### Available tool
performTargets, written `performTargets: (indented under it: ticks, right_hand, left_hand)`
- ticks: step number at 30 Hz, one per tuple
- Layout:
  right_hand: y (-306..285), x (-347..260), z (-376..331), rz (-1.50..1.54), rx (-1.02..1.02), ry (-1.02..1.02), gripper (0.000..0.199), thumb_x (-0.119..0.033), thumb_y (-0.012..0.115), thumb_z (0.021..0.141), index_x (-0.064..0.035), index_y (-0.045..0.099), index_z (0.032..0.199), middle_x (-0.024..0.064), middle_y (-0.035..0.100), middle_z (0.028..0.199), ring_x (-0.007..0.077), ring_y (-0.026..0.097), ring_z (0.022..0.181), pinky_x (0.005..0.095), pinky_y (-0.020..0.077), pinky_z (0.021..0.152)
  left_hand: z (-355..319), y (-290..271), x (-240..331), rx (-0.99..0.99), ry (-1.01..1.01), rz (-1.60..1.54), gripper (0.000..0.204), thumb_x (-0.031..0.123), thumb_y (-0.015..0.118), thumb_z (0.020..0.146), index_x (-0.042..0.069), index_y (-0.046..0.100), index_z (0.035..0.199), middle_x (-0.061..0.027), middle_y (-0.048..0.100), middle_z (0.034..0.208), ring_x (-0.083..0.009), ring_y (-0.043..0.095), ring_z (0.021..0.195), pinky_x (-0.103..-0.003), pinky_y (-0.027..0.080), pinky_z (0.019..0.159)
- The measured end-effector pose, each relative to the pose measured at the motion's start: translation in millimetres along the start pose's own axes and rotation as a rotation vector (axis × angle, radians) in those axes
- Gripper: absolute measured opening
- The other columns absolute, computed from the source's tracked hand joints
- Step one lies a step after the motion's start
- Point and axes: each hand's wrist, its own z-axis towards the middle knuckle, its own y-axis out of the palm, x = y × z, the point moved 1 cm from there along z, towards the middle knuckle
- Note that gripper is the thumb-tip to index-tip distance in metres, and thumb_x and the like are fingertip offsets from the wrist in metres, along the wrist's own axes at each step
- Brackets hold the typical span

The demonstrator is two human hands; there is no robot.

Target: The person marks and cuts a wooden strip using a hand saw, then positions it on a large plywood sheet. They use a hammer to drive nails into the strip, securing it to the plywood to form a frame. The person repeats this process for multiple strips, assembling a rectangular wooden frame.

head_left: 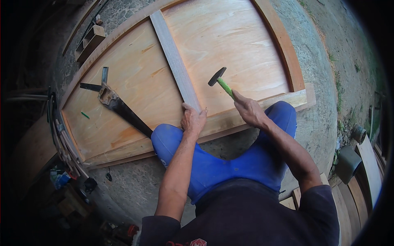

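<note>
Lower centre of frame: I see both knees in blue trousers bracketing the near edge of the panel (135,78), which lies flat on the concrete. Left hand (193,120), centre frame, presses down on the near end of the grey batten (174,61) where it meets the panel's near rail (262,107); fingers curled over the wood, and whether they pinch a nail I cannot tell, too small. Right hand (249,110), just right of centre, is clenched around the green handle of the hammer (219,80), head raised above the plywood, apart from it. Judgement: keep the batten end pinned square to the rail, left fingers clear of the strike line, short taps first, then full blows straight down so the joint does not creep. Farther off, left of centre, a handsaw (123,107) lies on the panel beside a try square (96,84); a small green pencil-like item (85,115) near the left rail.
</note>
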Motion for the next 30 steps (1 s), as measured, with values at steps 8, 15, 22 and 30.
performTargets:
  ticks: [8,15,22,30]
  right_hand:
    - [-11,-25,9,0.15,-0.045,0.207,0.049,-0.02,0.054,0.101,-0.0094,0.045,0.149,0.0267,0.064,0.125,0.0373,0.063,0.119,0.0414,0.0489,0.1]
    - [-12,-12,9,-0.049,-0.198,-0.02,0.05,-0.021,0.054,0.101,-0.0081,0.044,0.149,0.028,0.064,0.125,0.0363,0.061,0.122,0.0417,0.0469,0.102]
    - [0,3,3,-0.218,-0.32,-0.117,0.05,-0.018,0.053,0.1,-0.008,0.045,0.148,0.0274,0.067,0.116,0.0406,0.066,0.107,0.0461,0.0503,0.092]
    - [0,5,-1,-0.126,-0.065,-0.101,0.053,-0.017,0.056,0.098,-0.0066,0.043,0.148,0.0291,0.066,0.112,0.0433,0.066,0.103,0.0447,0.0515,0.087]
  left_hand:
    - [-5,-8,2,-0.034,-0.036,-0.062,0.104,0.044,0.071,0.087,-0.017,0.012,0.146,-0.0307,0.064,0.118,-0.0432,0.065,0.109,-0.05,0.052,0.093]
    - [-5,-3,-1,0.051,-0.014,-0.065,0.091,0.042,0.072,0.087,-0.014,0.023,0.139,-0.0306,0.065,0.116,-0.0438,0.066,0.107,-0.051,0.052,0.092]
    - [-2,-8,7,-0.005,-0.023,-0.059,0.086,0.044,0.072,0.085,-0.012,0.028,0.134,-0.0308,0.067,0.113,-0.0437,0.066,0.108,-0.05,0.052,0.091]
    - [-6,-13,-22,-0.146,0.095,0.077,0.077,0.044,0.078,0.08,-0.008,0.046,0.128,-0.0266,0.067,0.117,-0.0407,0.066,0.112,-0.048,0.052,0.093]
